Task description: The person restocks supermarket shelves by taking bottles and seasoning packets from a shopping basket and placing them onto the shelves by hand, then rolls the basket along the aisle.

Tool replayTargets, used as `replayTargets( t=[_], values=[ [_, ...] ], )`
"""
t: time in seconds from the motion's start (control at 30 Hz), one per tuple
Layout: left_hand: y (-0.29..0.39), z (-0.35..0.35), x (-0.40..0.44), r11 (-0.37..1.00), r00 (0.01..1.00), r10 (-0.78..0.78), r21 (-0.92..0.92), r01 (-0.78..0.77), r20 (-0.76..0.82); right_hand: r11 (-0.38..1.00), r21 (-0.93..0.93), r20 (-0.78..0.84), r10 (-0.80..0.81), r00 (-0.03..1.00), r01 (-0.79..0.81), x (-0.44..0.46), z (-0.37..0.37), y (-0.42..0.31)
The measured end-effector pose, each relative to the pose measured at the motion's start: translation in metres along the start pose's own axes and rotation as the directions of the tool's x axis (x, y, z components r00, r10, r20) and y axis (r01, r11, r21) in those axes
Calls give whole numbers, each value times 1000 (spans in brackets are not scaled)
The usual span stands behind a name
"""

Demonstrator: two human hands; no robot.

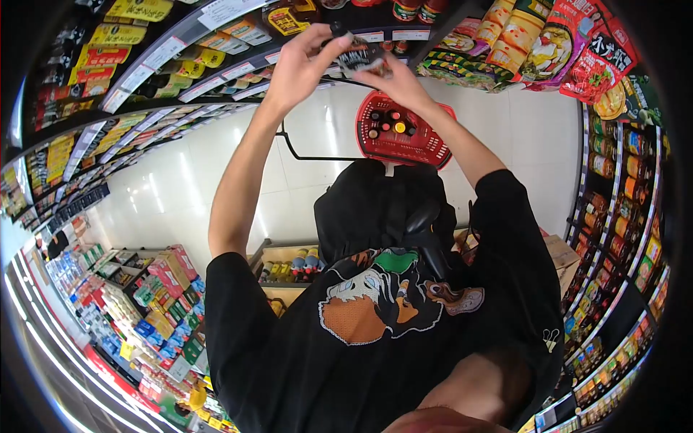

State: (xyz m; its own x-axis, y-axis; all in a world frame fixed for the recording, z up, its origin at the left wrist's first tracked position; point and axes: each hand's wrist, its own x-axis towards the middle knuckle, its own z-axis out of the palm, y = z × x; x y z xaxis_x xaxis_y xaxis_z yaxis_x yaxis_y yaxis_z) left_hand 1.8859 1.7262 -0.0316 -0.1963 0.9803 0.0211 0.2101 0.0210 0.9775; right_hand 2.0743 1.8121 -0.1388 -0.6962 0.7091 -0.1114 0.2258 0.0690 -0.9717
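Observation:
Near the top of the head view, both hands are raised in front of the shelf around one small bottle (355, 58) with a black cap and a dark label with white characters. My left hand (307, 61) is closed on its cap end, fingers around the neck. At the other end, my right hand (393, 81) grips the lower part of the bottle. The bottle is tilted, lying roughly sideways between the hands. Part of it is hidden by the fingers. Its contents cannot be made out. Below the hands, a red shopping basket (368, 144) has several bottles standing in it.
A shelf with price tags (234, 11) curves along the top left, close to the hands. Bagged food packets (538, 47) hang at the upper right. Jar shelves (613, 216) line the right side. A black bar (317, 158) runs beside the basket above the pale tiled floor (180, 187).

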Motion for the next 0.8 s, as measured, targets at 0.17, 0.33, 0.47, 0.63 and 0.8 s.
replayTargets(
  t=[0.17,0.33,0.47,0.63,0.8],
  values=[
    [-24,-10,49,991,994,109,76,-107,-15,977,-164,-271,92,958,-140,50,12,26],
    [-13,-4,78,943,988,122,322,-84,-100,995,-100,-204,-44,978,24,84,26,25],
    [-31,-9,92,932,983,172,332,-143,-58,997,-12,-172,77,982,-80,100,26,24],
    [-69,-18,110,870,950,312,402,-287,4,978,-187,-165,59,984,-90,111,27,54],
    [-94,-29,123,799,957,288,562,-216,-42,968,-241,-95,49,994,-71,117,21,62]
  ],
)
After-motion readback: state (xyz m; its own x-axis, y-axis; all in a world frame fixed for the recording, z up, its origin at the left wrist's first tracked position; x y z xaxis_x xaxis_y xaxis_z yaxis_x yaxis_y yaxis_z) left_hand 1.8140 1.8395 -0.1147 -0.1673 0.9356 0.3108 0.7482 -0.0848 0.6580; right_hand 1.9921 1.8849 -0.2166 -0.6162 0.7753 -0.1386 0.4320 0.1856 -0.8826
